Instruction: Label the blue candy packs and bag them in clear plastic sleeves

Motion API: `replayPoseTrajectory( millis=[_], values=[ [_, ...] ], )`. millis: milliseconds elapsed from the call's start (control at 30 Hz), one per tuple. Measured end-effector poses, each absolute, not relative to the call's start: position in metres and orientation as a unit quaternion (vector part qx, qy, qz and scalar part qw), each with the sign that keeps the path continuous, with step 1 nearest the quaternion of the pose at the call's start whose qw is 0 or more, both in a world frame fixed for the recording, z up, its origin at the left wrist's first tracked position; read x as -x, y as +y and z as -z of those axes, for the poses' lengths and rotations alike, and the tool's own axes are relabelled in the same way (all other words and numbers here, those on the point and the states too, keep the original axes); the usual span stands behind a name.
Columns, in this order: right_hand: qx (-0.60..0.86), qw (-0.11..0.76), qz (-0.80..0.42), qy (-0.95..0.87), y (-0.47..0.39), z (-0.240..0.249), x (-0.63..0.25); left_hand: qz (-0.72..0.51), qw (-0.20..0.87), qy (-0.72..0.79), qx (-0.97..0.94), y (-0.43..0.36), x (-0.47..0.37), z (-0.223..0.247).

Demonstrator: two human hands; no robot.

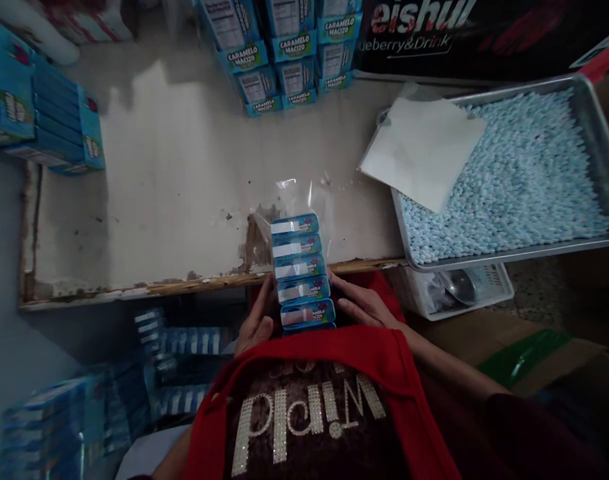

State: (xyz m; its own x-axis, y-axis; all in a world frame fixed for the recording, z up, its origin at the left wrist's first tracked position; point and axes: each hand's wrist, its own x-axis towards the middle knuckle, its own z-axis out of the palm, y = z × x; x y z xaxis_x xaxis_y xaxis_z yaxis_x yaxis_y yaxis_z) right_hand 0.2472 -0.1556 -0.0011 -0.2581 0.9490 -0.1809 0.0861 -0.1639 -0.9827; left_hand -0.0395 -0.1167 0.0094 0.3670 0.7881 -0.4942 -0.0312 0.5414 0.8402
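Note:
A row of small blue candy boxes (300,268) with white label strips runs from the worktable's front edge towards my body. Its far end lies inside a clear plastic bag (304,195). My left hand (255,325) is against the left side of the row, with the thumb showing. Along the right side lies my right hand (363,304), fingers fairly straight. The row is held between both hands. My fingertips are partly hidden beside and under the boxes, and the red apron (314,340) covers the row's near end.
Blue candy cartons stand in stacks at the back (291,50) and at left (49,107). On the right, a metal tray (509,252) holds pale blue candies, partly covered by a white sheet (427,143). Below it sits a white basket (504,283). The table edge (184,287) is worn wood.

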Motion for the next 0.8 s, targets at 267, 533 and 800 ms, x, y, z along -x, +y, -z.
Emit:
replayPoseTrajectory(
  millis=[267,533,800],
  values=[
    [0.493,0.387,-0.521,-0.580,-0.154,0.009,-0.251,-0.290,0.727,0.484,-0.391,-0.109,0.052,-0.001],
    [0.532,0.439,-0.434,-0.580,-0.128,0.028,-0.236,-0.316,0.665,0.435,-0.518,-0.061,0.028,0.023],
    [0.554,0.400,-0.415,-0.600,-0.088,0.042,-0.235,-0.329,0.444,0.431,-0.713,-0.016,0.019,0.040]
  ],
)
